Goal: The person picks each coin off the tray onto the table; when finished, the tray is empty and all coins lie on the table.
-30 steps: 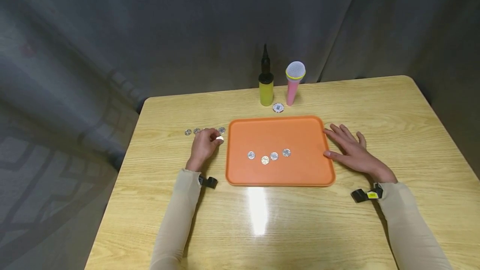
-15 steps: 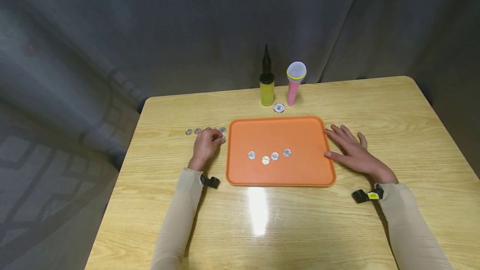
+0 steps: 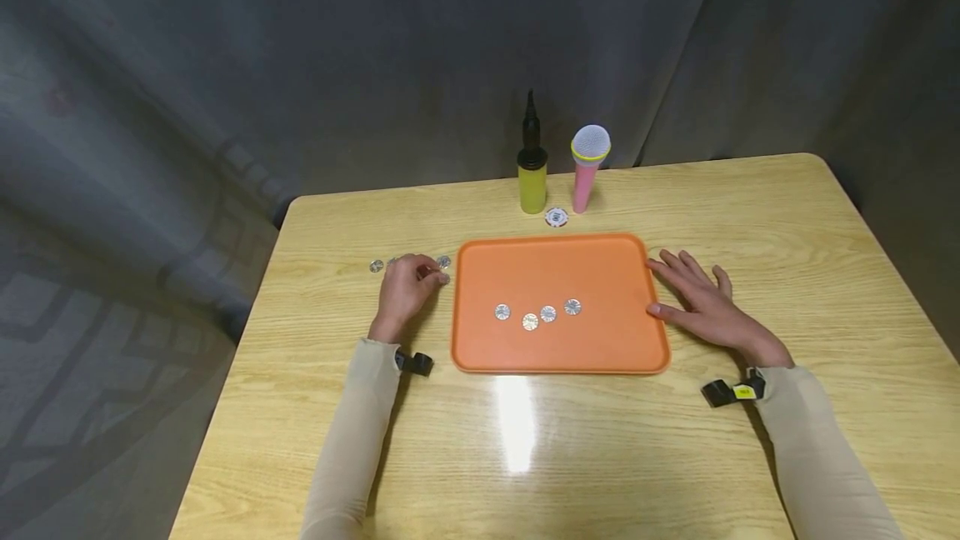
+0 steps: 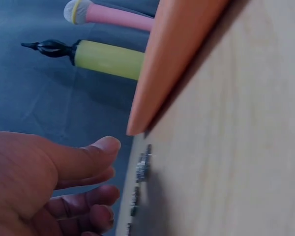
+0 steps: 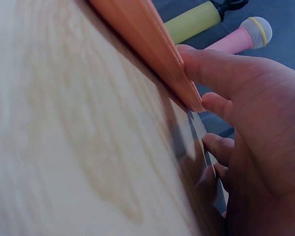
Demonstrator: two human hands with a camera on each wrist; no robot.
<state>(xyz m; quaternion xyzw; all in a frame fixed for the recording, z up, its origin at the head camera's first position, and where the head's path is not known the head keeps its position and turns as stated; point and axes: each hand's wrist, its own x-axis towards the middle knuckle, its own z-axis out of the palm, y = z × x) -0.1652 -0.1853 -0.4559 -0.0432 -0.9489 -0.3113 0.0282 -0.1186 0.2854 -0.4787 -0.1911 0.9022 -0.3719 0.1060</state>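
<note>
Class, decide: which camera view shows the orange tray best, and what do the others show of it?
The head view: the orange tray shows from above, inside and rim. The left wrist view catches only part of its outer side; the right wrist view likewise, with the right hand touching it.

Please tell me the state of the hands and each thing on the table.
Orange tray: flat, face up
Coins inside: four, lying flat
Pump: upright
Microphone: upright
Poker chip: flat
Coins outside: flat, partly hidden
Left hand: loosely curled, nothing visibly held
Right hand: fingers spread, touching tray edge
</note>
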